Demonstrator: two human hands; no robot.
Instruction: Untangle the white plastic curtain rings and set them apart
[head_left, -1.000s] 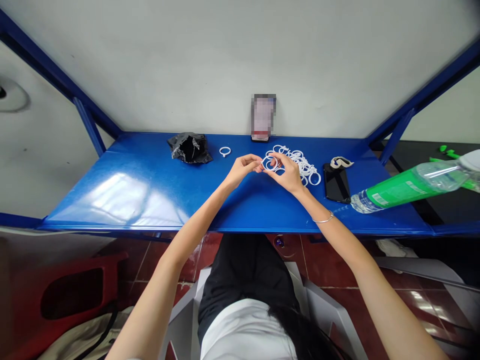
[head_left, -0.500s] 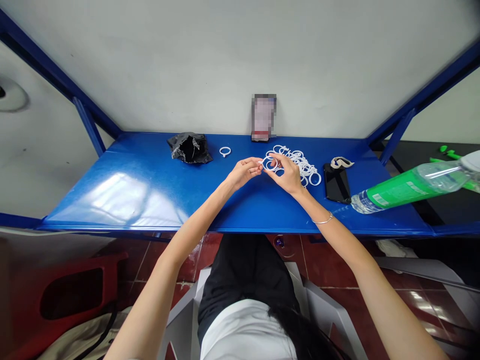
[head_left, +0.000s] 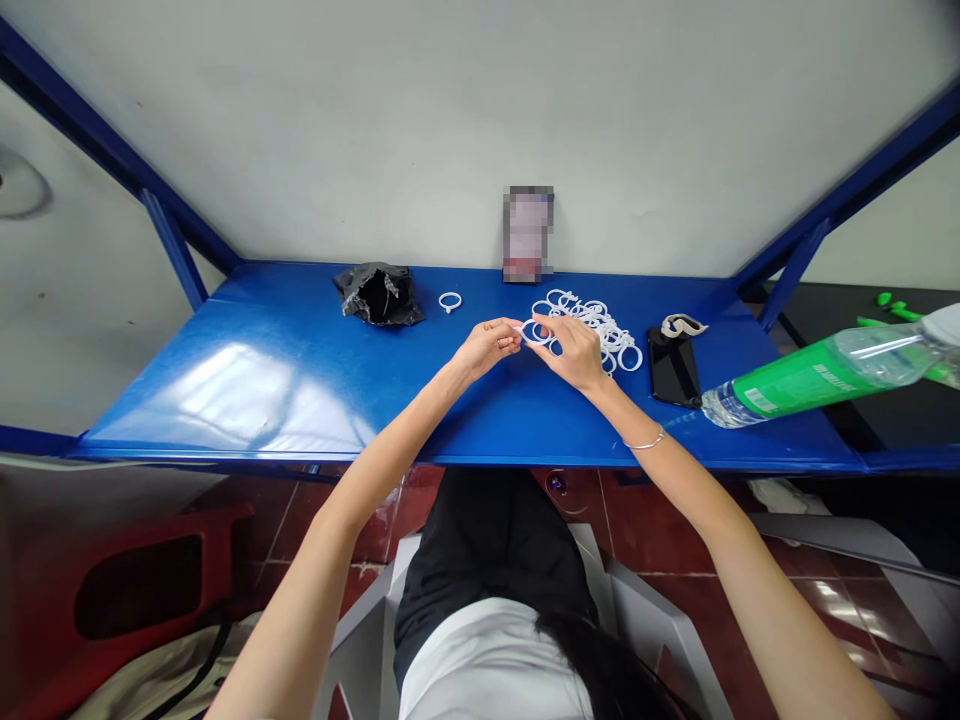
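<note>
Both hands hold one white plastic ring (head_left: 528, 331) above the blue table (head_left: 300, 320). My left hand (head_left: 487, 347) pinches the small knob end of the ring. Opposite it, the thumb and fingers of my right hand (head_left: 571, 350) grip the round part. A pile of similar white rings (head_left: 619, 345) lies just behind and to the right of my right hand, partly covered by it. One separate white ring (head_left: 450, 302) rests on the table to the left, its small knob toward me.
A crumpled black plastic bag (head_left: 380, 295) lies open at the back left. A blurred phone-like object (head_left: 528, 235) leans on the wall. On the right are a dark phone (head_left: 673, 368), a beige curled band (head_left: 682, 325) and a green-labelled bottle (head_left: 817, 372).
The held ring has tilted and moved slightly left between my hands. My right fingers have closed in a little around it. Everything else on the table stays put.
</note>
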